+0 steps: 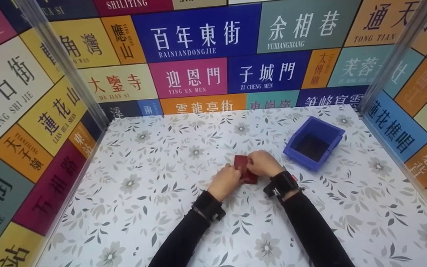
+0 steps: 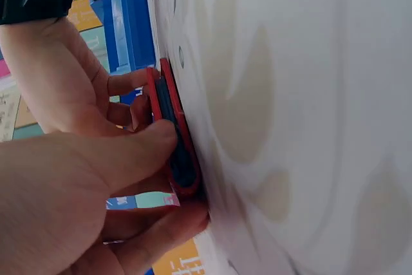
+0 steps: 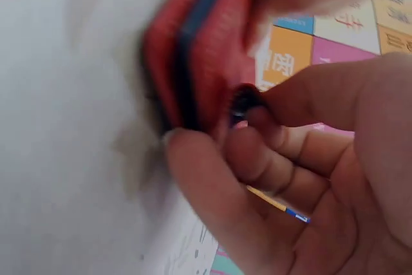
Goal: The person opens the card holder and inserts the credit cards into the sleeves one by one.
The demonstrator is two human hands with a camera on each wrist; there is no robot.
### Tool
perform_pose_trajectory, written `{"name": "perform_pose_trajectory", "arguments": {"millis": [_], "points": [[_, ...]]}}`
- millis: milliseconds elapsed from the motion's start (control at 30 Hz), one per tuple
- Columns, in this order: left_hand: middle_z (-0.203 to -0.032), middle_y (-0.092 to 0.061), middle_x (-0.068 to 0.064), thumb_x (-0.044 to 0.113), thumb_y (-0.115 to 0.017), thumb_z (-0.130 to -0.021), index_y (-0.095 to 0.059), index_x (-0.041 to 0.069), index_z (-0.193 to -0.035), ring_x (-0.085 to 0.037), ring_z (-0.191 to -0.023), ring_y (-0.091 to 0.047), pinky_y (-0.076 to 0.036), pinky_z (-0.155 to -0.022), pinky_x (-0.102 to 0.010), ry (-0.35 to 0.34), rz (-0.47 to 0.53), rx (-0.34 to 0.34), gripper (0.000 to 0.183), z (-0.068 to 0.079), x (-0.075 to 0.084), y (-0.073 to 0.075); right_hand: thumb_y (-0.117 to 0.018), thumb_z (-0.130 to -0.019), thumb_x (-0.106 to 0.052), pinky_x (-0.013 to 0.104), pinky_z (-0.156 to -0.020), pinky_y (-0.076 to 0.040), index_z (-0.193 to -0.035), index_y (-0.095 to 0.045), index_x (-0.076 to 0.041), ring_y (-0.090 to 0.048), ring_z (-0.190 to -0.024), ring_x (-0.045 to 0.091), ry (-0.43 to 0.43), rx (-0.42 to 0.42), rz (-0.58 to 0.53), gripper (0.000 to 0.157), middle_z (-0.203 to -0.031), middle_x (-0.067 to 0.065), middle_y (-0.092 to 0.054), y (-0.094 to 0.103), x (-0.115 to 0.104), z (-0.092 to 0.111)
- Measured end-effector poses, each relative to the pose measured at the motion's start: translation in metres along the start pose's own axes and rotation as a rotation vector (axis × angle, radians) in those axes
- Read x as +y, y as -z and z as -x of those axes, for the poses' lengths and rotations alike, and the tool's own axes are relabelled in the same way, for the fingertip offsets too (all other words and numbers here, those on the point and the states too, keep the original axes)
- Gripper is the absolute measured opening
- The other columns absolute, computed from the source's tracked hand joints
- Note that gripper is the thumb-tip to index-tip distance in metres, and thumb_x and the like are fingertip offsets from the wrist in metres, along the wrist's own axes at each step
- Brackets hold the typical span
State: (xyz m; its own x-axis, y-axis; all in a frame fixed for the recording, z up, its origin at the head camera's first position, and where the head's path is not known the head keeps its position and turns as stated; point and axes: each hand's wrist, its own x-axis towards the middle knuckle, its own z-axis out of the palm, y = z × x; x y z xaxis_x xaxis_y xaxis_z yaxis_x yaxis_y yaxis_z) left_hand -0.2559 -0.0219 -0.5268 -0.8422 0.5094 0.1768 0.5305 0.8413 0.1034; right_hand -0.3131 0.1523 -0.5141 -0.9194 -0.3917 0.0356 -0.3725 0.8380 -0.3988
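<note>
A small red wallet [image 1: 240,161] lies close over the middle of the table, with both hands on it. In the left wrist view, dark blue shows between the wallet's [image 2: 154,98] two red sides. My left hand [image 1: 225,181] grips its near-left part, the thumb laid along the dark inner part and fingers under the lower end. From the right, my right hand [image 1: 264,163] pinches the wallet's edge with curled fingers. Up close in the right wrist view, a dark curved piece [image 3: 244,100] shows at these fingers beside the wallet [image 3: 219,56], which is blurred.
A blue plastic bin [image 1: 314,142] with a dark inside stands on the table to the right, beyond my right hand. White floral covering [image 1: 161,155] spreads over the tabletop. Panels printed with colourful street names [image 1: 198,33] wall in the back and both sides.
</note>
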Motion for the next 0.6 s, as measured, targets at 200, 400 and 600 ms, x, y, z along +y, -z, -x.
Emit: {"name": "perform_pose_trajectory", "arguments": {"millis": [200, 400, 600], "points": [[-0.094, -0.076, -0.012, 0.026, -0.071, -0.097, -0.073, -0.002, -0.118, -0.026, -0.083, -0.068, -0.06, -0.074, -0.037, 0.017, -0.063, 0.002, 0.035, 0.001, 0.004, 0.001, -0.061, -0.082, -0.004, 0.033, -0.056, -0.043, -0.07, -0.063, -0.004, -0.054, -0.062, 0.024, -0.103, -0.013, -0.015, 0.012, -0.068, 0.008, -0.061, 0.02, 0.02, 0.01], [-0.094, -0.076, -0.011, 0.027, -0.073, -0.096, -0.073, -0.002, -0.116, -0.026, -0.083, -0.068, -0.06, -0.074, -0.036, 0.005, -0.11, 0.012, 0.036, 0.004, 0.006, 0.004, -0.058, -0.079, 0.0, 0.033, -0.056, -0.044, -0.071, -0.065, -0.003, -0.055, -0.064, 0.025, -0.141, -0.103, 0.028, 0.011, -0.068, 0.008, -0.061, 0.028, 0.039, 0.019], [-0.097, -0.076, -0.011, 0.028, -0.07, -0.099, -0.073, -0.002, -0.12, -0.026, -0.084, -0.069, -0.061, -0.074, -0.036, 0.021, -0.104, -0.018, 0.037, 0.002, 0.008, 0.004, -0.061, -0.088, -0.006, 0.035, -0.059, -0.049, -0.08, -0.07, -0.001, -0.061, -0.065, 0.025, -0.183, -0.128, 0.008, 0.013, -0.074, 0.011, -0.067, 0.028, 0.047, 0.026]]}}
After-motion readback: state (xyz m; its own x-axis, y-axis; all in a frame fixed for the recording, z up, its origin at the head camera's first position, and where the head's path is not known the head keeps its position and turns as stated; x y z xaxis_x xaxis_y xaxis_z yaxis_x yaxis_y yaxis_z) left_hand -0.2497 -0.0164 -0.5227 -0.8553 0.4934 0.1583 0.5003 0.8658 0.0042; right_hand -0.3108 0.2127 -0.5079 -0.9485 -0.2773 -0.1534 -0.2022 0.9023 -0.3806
